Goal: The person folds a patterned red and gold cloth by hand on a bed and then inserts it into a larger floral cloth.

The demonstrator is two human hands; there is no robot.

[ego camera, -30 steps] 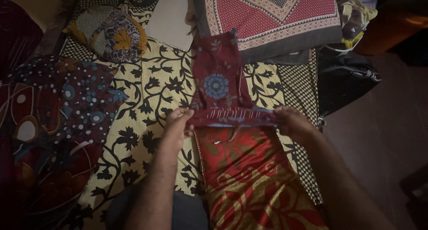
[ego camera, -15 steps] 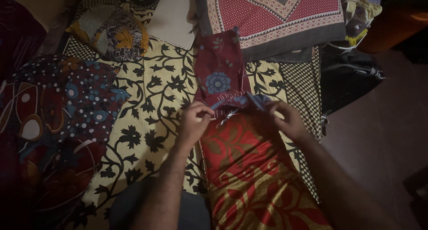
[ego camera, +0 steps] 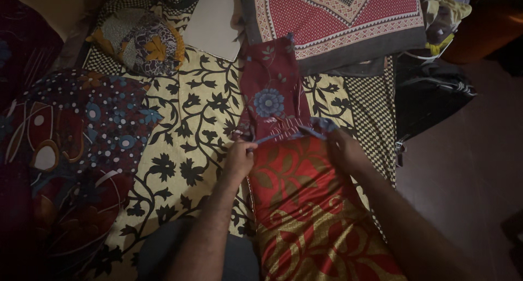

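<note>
A dark red cover (ego camera: 271,90) with a blue flower print lies on the bed, stretched away from me. Its near open end, edged in blue (ego camera: 289,134), sits over the top of a red and gold leaf-patterned pillow (ego camera: 310,204). My left hand (ego camera: 238,158) pinches the left corner of that blue edge. My right hand (ego camera: 343,146) grips the right corner, fingers curled into the cloth. Both hands rest against the pillow's top end.
A yellow bedsheet (ego camera: 180,150) with black vines covers the bed. A dark dotted floral quilt (ego camera: 71,144) lies at left, a patterned bundle (ego camera: 141,41) at top left, a red and grey cushion (ego camera: 338,19) at top, a dark bag (ego camera: 430,95) and the floor at right.
Both hands have drawn the cover's blue edge a little further toward me over the pillow's top. The left hand has shifted right and lower.
</note>
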